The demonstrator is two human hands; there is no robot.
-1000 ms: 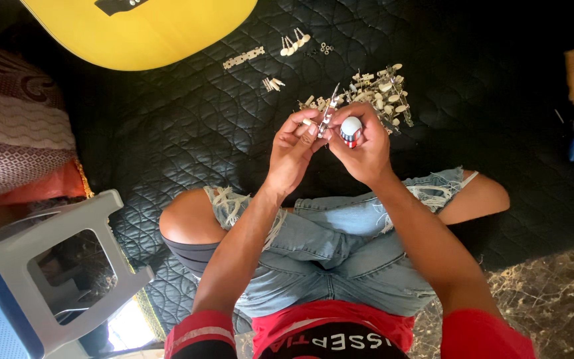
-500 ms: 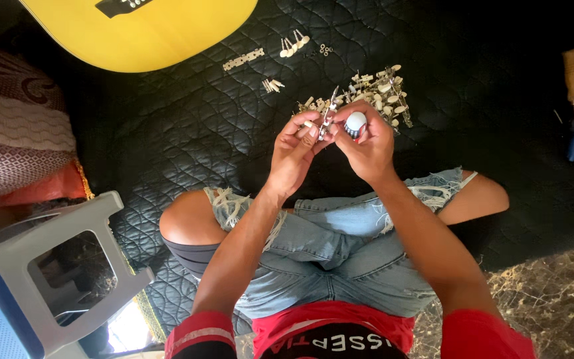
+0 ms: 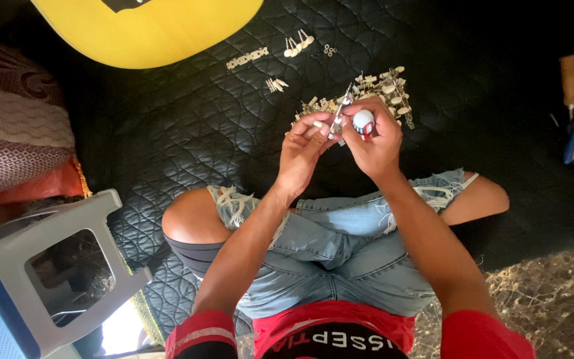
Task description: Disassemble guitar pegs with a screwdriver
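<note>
The left hand (image 3: 303, 143) pinched a slim metal part (image 3: 337, 119), its long axis tilted up-right beside the right hand (image 3: 373, 139) clutching a round-capped tool (image 3: 363, 121).

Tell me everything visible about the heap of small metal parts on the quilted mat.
The heap of small metal parts lies on the black quilted mat, just beyond both raised hands. It looks like pale, silvery tuning pegs with cream knobs, jumbled loosely. Nothing presses on it; the right hand partly hides its near edge. Finer detail is too small to tell.
</note>
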